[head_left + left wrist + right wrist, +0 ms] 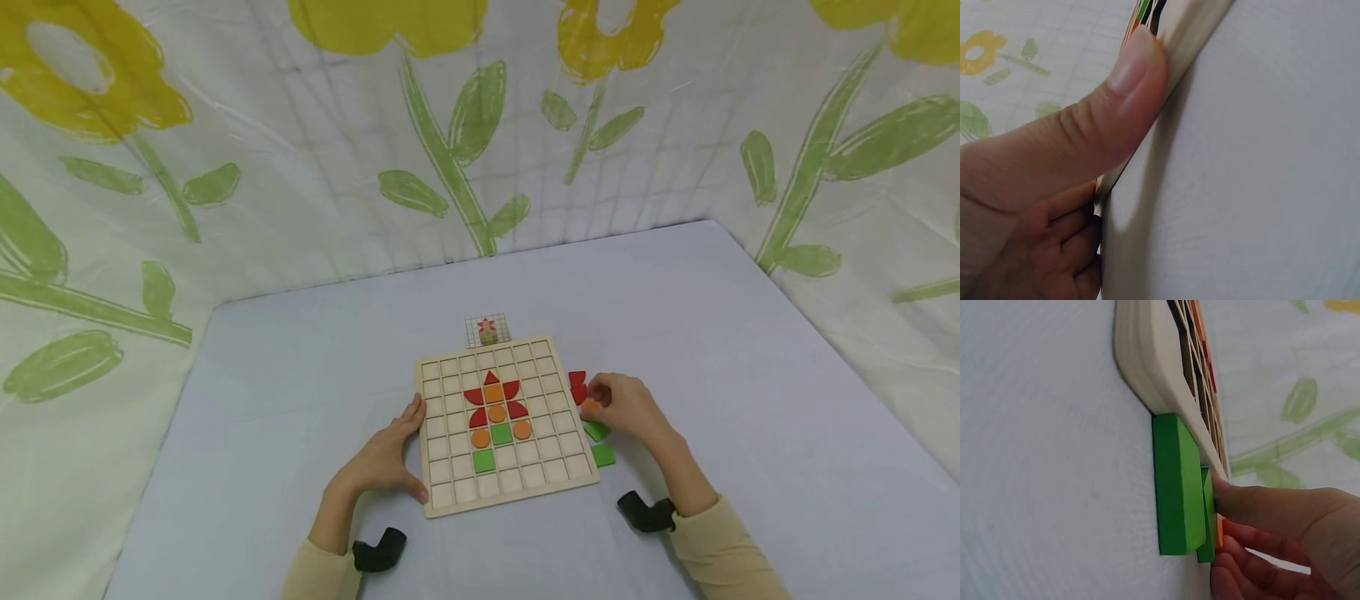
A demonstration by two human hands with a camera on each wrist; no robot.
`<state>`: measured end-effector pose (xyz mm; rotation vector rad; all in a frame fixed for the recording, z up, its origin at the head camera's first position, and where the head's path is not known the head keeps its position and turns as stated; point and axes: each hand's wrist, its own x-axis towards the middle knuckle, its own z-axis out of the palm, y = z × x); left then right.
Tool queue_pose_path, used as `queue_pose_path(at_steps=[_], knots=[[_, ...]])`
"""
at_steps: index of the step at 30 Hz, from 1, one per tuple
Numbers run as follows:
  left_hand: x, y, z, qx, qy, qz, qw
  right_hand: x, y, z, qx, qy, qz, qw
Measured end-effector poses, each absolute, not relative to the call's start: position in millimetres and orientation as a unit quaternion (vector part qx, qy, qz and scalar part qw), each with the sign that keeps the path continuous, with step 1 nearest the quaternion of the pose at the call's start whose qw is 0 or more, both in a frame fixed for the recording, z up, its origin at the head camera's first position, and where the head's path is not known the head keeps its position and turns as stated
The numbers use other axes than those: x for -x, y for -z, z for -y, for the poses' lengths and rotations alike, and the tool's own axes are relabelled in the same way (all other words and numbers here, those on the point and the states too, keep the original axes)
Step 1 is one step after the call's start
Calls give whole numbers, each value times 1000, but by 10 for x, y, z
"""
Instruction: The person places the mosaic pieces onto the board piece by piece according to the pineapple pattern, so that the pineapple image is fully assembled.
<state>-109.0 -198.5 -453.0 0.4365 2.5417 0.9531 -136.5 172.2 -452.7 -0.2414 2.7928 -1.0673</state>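
A square wooden grid board [536, 492] lies tilted slightly on the table, with red, orange and green pieces in its middle cells. My left hand [387, 454] spreads along the board's left edge, the thumb [1138, 69] against its rim near the front corner. At the right edge my right hand [626, 406] is bent over an orange piece [1220, 531], which shows between thumb and fingers; its full shape is partly hidden. Beside these fingers lie red pieces [577, 385], and nearer me a green piece [596, 431] and a green square [1175, 487].
A small pattern card [487, 330] with a similar coloured figure lies just behind the board. The pale table [300, 358] reaches back to a hanging cloth [300, 192] printed with flowers. Black mounts [380, 550] are strapped at both wrists.
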Motion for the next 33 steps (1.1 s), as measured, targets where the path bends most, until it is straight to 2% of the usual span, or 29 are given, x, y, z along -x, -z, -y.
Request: queue_pose_path(at_steps=[7, 13, 25, 33], knots=[[1095, 4546, 2002, -163, -342, -905, 195, 1335, 4507, -1719, 90, 344, -933, 53], [1107, 4552, 2009, -170, -342, -904, 195, 1260, 4453, -1662, 105, 410, -905, 40], [1120, 4538, 2002, -166, -339, -905, 196, 1155, 4458, -1311, 221, 457, -859, 72], [1104, 4533, 1992, -161, -340, -905, 196, 1077, 4488, -1015, 247, 423, -867, 98]])
